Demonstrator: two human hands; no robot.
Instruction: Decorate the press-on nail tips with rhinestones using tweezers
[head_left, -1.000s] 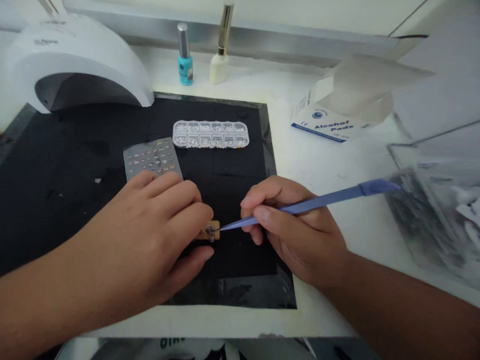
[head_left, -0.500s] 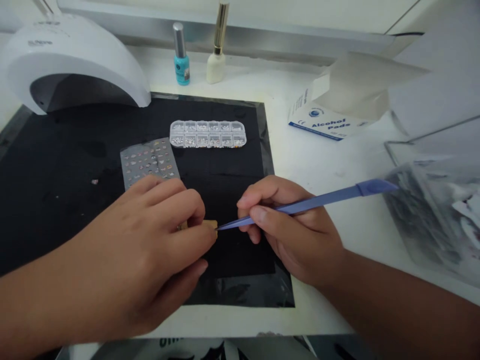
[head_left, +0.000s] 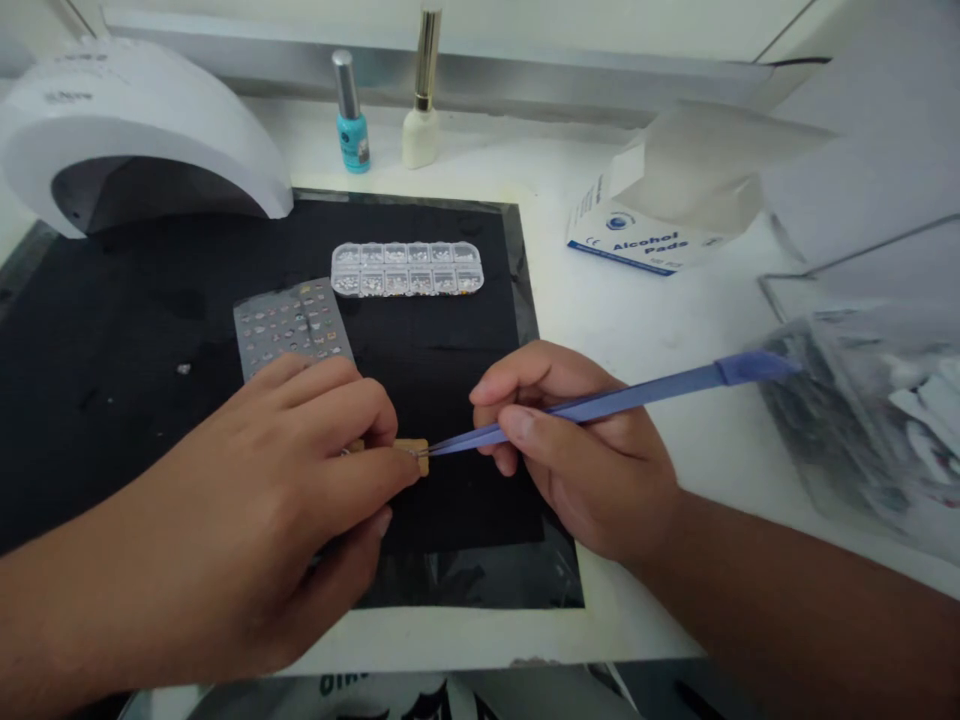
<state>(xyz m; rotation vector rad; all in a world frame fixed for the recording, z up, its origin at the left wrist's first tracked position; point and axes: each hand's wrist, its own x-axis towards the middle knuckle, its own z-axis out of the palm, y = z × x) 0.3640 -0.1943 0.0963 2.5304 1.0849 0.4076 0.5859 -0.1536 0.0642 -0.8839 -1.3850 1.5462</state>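
Note:
My left hand [head_left: 300, 490] is closed on a small yellowish piece [head_left: 415, 452], its end poking out past the thumb and index finger; the rest is hidden under the fingers, so its kind cannot be told. Held like a pen in my right hand [head_left: 577, 440] are blue-violet tweezers [head_left: 630, 400]. Their thin tips touch or nearly touch the exposed end of the yellowish piece. Just beyond my left knuckles lies a sheet of tiny stickers [head_left: 292, 320], partly covered by the hand. A clear compartment case [head_left: 407, 270] with small shiny bits sits farther back.
All this is over a black mat [head_left: 450, 350] on a white table. A white nail lamp [head_left: 150, 130] stands back left. Behind the mat are a turquoise polish bottle [head_left: 352, 140] and a cream one [head_left: 420, 135]. At right are an alcohol pads box [head_left: 645, 235] and a clear plastic bag [head_left: 847, 420].
The view has shifted slightly. The tweezers' tips now reach a little over the yellowish piece's end, and slightly more of that end shows beyond my left fingers.

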